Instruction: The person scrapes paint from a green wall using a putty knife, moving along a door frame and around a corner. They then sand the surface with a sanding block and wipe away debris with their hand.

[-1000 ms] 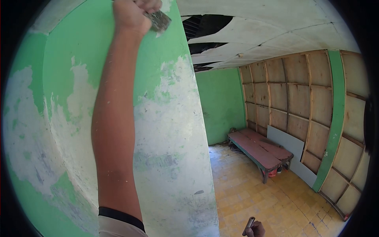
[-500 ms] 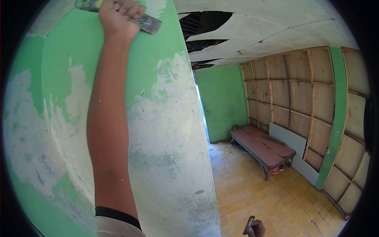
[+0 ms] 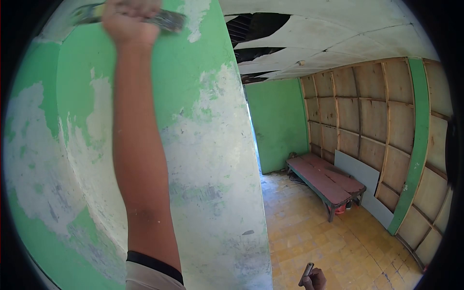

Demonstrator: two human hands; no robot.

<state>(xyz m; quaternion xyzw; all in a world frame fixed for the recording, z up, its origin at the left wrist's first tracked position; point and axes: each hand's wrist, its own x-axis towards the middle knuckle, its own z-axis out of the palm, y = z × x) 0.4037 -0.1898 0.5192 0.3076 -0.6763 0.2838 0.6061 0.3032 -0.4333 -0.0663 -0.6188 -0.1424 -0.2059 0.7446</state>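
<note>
My left hand (image 3: 130, 21) is raised high against the green wall (image 3: 188, 72), its fingers wrapped round a scraper (image 3: 170, 21). The scraper's flat, worn blade sticks out to the right of the fist, and its yellow and dark handle end shows on the left; both are blurred. Around it the wall is part green paint, part bare whitish plaster. Low at the bottom edge, my right hand (image 3: 316, 279) is closed around a short, round rod (image 3: 307, 270), whose lower part is hidden.
A reddish wooden bench (image 3: 324, 179) stands on the yellow tiled floor (image 3: 309, 241). Behind it a grey panel (image 3: 357, 174) leans on a wood-framed wall (image 3: 367, 116). The white ceiling (image 3: 348, 34) has torn dark holes (image 3: 258, 26). The near wall ends in a vertical edge.
My left hand and the scraper have moved left and slightly up along the wall. The view has shifted a little. My right hand still holds the rod low down.
</note>
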